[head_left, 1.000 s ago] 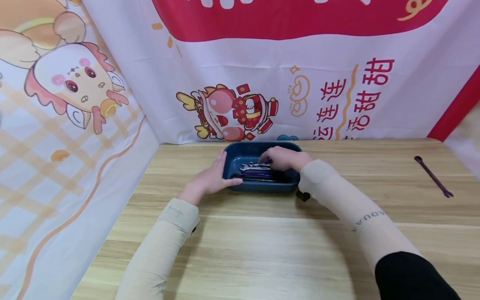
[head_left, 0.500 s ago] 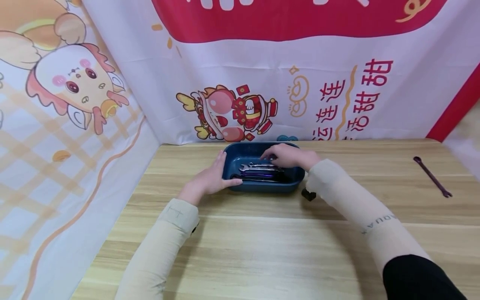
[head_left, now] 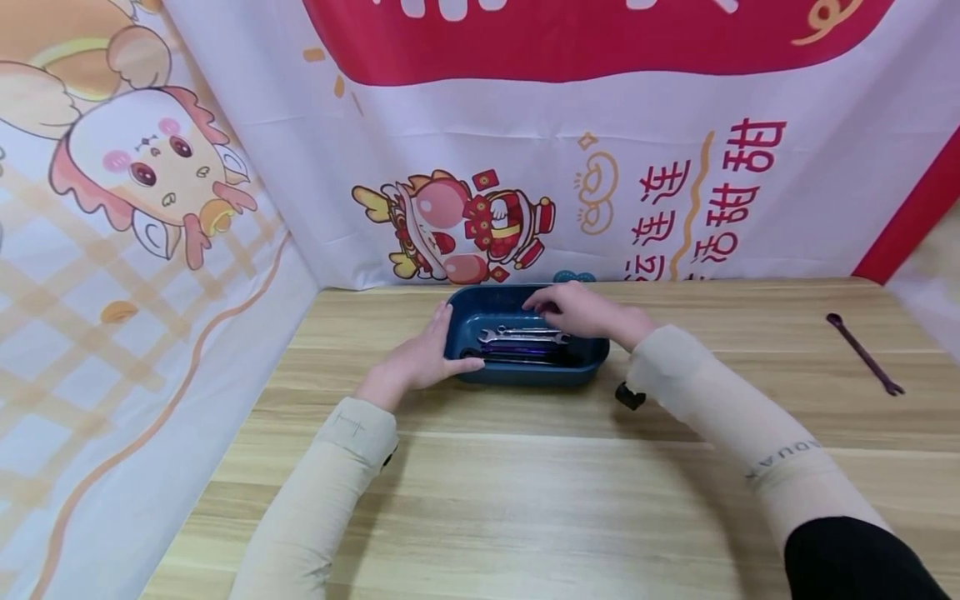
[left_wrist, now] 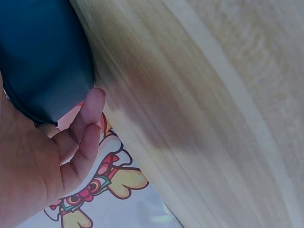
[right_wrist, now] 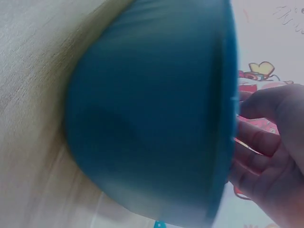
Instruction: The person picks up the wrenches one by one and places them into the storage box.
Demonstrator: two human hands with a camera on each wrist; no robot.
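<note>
A dark blue rectangular bin [head_left: 468,312] stands at the back of the table, against the hanging cloth. Inside lie two silver wrenches [head_left: 523,337], with purple [head_left: 517,350] and dark tools along the near wall. My left hand [head_left: 420,357] rests at the bin's left end, fingers straight along its outer wall and thumb across the near rim. Over the bin's right half hovers my right hand [head_left: 581,312], its fingers bent loosely with nothing between them. In the right wrist view, the bin's outer wall [right_wrist: 152,114] hides part of those fingers [right_wrist: 259,137].
A purple-brown wrench [head_left: 866,354] lies by itself at the far right of the table [head_left: 480,492]. Printed cloth [head_left: 480,108] hangs behind the table and down its left side. A small black device [head_left: 630,396] hangs under my right wrist.
My right hand has lifted off the silver wrenches and drawn up and to the right. More of the wrenches now shows. My left hand keeps its place on the bin.
</note>
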